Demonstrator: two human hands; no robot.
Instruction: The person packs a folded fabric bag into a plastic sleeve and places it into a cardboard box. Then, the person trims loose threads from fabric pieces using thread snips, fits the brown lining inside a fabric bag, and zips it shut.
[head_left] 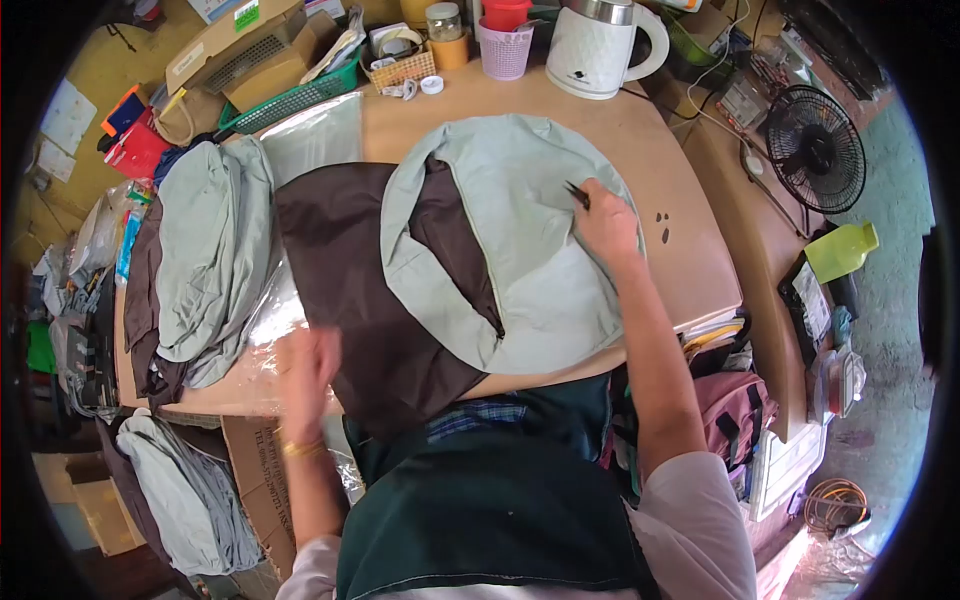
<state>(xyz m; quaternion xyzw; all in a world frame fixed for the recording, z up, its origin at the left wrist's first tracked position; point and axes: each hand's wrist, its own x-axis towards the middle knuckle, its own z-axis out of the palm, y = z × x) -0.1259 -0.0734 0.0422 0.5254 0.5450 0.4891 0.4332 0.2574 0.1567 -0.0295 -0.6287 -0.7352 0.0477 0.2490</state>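
A round, pale grey-green fabric piece [545, 230] lies on the table with a long opening edged by what looks like a zipper [480, 245]. Dark brown fabric [335, 260] shows through that opening and spreads out to the left. My right hand [608, 222] is closed around a small dark pointed tool [576, 193], which resembles thread snips, over the pale fabric's right side. Motion smears my left hand [308, 365] at the brown fabric's left edge; whether it touches the cloth is unclear.
Folded grey and brown fabric [215, 260] is piled at the left, beside clear plastic sheeting [320, 130]. A white kettle [592, 50], a pink basket [504, 50] and a green tray [290, 95] line the table's back. At the right stands a black fan [815, 150].
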